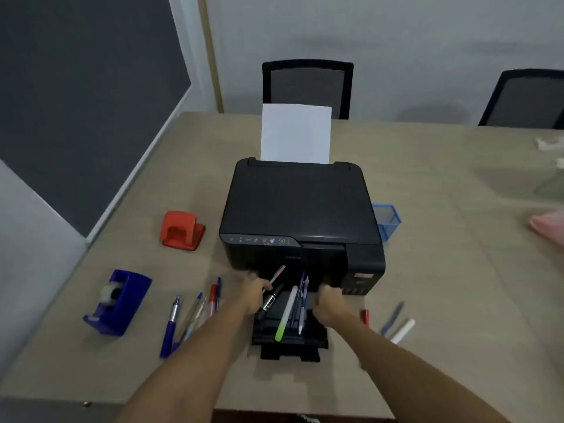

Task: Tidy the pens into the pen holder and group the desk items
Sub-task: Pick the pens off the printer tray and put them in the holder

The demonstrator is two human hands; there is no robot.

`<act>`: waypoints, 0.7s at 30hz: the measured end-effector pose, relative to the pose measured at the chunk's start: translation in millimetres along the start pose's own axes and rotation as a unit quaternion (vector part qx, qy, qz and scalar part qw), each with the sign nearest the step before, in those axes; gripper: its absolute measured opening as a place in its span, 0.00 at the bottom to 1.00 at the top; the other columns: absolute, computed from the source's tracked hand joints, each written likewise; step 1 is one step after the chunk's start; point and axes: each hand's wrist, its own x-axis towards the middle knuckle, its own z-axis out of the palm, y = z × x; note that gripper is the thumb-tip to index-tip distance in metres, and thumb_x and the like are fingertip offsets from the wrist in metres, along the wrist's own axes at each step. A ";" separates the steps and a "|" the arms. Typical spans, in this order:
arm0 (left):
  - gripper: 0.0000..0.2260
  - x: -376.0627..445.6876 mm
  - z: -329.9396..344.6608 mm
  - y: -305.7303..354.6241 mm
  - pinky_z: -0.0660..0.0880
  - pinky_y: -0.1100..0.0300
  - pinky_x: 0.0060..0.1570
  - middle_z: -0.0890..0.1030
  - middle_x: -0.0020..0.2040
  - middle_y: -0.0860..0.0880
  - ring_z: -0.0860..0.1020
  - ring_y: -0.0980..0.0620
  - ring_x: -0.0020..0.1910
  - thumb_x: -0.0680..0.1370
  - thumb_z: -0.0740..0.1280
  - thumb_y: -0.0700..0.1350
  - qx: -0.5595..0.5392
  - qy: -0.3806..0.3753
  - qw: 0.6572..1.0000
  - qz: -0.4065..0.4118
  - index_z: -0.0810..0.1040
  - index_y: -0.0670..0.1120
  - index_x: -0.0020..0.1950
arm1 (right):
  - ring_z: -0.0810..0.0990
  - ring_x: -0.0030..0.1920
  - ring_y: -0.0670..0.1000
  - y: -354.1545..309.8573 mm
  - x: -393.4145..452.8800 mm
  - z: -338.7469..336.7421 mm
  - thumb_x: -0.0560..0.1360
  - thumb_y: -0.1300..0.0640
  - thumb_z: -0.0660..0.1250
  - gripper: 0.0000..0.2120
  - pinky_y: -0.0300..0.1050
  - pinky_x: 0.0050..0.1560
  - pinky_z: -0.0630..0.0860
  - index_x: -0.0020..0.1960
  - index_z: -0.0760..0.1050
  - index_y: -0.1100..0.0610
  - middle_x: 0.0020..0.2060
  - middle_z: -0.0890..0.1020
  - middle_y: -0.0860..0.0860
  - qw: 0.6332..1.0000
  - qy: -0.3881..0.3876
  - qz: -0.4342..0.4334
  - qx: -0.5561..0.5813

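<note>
I worked from the printer [300, 215] as the reference point. Both of my hands were at its front opening, over the output tray [290, 337], because several pens lay on that tray and had to be collected first. My left hand [251, 296] was closed around a pink-and-white pen [276, 276] at the tray's left side, the pen angled up toward the printer front. My right hand [331, 303] rested curled at the tray's right edge; I could not tell whether it gripped anything. Between my hands lay a black marker [270, 302], a white pen with a green end [287, 312] and a few blue-violet pens [302, 296].

The blue mesh pen holder [387, 221] stood against the printer's right side, behind and well apart from both hands. More pens [195, 312] lay left of the tray, others [396, 323] to its right. The red hole punch [182, 229] and blue tape dispenser [119, 302] sat left of the printer, not yet grouped.
</note>
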 end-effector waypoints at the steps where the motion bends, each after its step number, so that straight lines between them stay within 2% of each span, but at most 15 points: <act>1: 0.17 6.1 -0.1 2.6 0.70 0.59 0.48 0.72 0.65 0.41 0.75 0.48 0.52 0.80 0.58 0.34 0.013 0.009 1.000 -0.004 0.76 0.46 0.66 | 0.80 0.51 0.60 -1.5 8.0 2.3 0.77 0.60 0.61 0.07 0.47 0.47 0.77 0.50 0.73 0.63 0.55 0.80 0.63 1.000 0.001 0.002 0.019; 3: 0.13 14.4 1.1 3.6 0.70 0.59 0.50 0.73 0.64 0.40 0.75 0.46 0.54 0.79 0.60 0.36 -0.001 0.033 0.999 -0.007 0.77 0.43 0.61 | 0.81 0.48 0.59 -4.5 21.6 3.9 0.76 0.59 0.62 0.08 0.45 0.44 0.77 0.50 0.74 0.64 0.53 0.81 0.62 0.999 -0.001 0.007 0.045; 5: 0.10 20.8 1.6 5.5 0.69 0.59 0.48 0.74 0.62 0.40 0.76 0.45 0.53 0.77 0.61 0.35 0.003 0.037 0.999 -0.016 0.78 0.42 0.55 | 0.82 0.50 0.59 -7.3 34.0 4.5 0.76 0.57 0.63 0.12 0.46 0.45 0.79 0.54 0.76 0.64 0.52 0.81 0.60 0.999 -0.008 0.013 0.049; 7: 0.09 24.3 5.2 7.0 0.67 0.59 0.44 0.76 0.60 0.40 0.76 0.46 0.51 0.75 0.61 0.33 -0.002 0.042 0.999 -0.031 0.74 0.45 0.48 | 0.83 0.49 0.59 -5.3 44.8 7.3 0.75 0.56 0.64 0.13 0.47 0.47 0.81 0.53 0.78 0.63 0.50 0.83 0.59 0.999 -0.009 0.016 0.044; 9: 0.12 19.1 6.1 7.4 0.67 0.58 0.45 0.76 0.60 0.38 0.76 0.44 0.51 0.75 0.58 0.30 -0.025 0.059 0.996 -0.057 0.72 0.44 0.51 | 0.83 0.48 0.58 -4.9 49.3 9.7 0.75 0.54 0.64 0.13 0.49 0.47 0.82 0.51 0.79 0.63 0.48 0.84 0.59 0.999 -0.013 0.016 0.039; 11: 0.16 14.1 11.4 3.6 0.71 0.55 0.49 0.76 0.60 0.37 0.76 0.43 0.51 0.77 0.56 0.30 -0.061 0.087 0.990 -0.095 0.69 0.39 0.64 | 0.83 0.49 0.58 -2.2 53.4 12.8 0.75 0.55 0.64 0.13 0.50 0.49 0.82 0.53 0.78 0.64 0.50 0.83 0.59 0.999 -0.021 0.015 0.024; 14: 0.19 5.7 22.3 -3.1 0.71 0.52 0.42 0.79 0.53 0.36 0.75 0.45 0.42 0.79 0.55 0.32 -0.081 0.109 0.983 -0.121 0.62 0.38 0.71 | 0.82 0.54 0.59 5.2 56.6 14.4 0.77 0.58 0.61 0.13 0.49 0.50 0.79 0.57 0.76 0.65 0.54 0.81 0.60 0.999 -0.019 0.039 0.021; 15: 0.19 3.7 26.4 -2.1 0.70 0.52 0.40 0.80 0.51 0.36 0.77 0.43 0.42 0.80 0.55 0.34 -0.091 0.113 0.983 -0.109 0.62 0.38 0.72 | 0.82 0.54 0.59 6.6 57.9 13.7 0.77 0.58 0.60 0.14 0.49 0.51 0.79 0.58 0.75 0.66 0.55 0.81 0.60 0.998 -0.015 0.052 0.035; 17: 0.14 -1.7 32.5 2.8 0.72 0.51 0.39 0.80 0.50 0.36 0.80 0.38 0.45 0.81 0.57 0.40 -0.105 0.106 0.985 -0.088 0.66 0.38 0.66 | 0.81 0.55 0.60 5.7 60.9 11.1 0.78 0.57 0.59 0.17 0.50 0.52 0.78 0.60 0.71 0.68 0.57 0.80 0.63 0.993 -0.016 0.078 0.091; 19: 0.14 -3.9 36.1 5.0 0.74 0.53 0.41 0.80 0.52 0.40 0.80 0.40 0.49 0.81 0.60 0.48 -0.086 0.100 0.989 -0.072 0.69 0.41 0.61 | 0.78 0.60 0.62 -1.1 63.4 8.0 0.79 0.58 0.57 0.20 0.51 0.57 0.76 0.65 0.67 0.70 0.62 0.76 0.65 0.988 -0.027 0.094 0.118; 21: 0.14 -1.1 35.4 4.7 0.74 0.53 0.45 0.77 0.55 0.42 0.79 0.43 0.52 0.80 0.62 0.50 -0.048 0.097 0.993 -0.052 0.70 0.42 0.59 | 0.75 0.63 0.61 -10.9 64.4 4.7 0.79 0.60 0.56 0.19 0.50 0.61 0.74 0.67 0.66 0.70 0.64 0.74 0.65 0.987 -0.031 0.103 0.120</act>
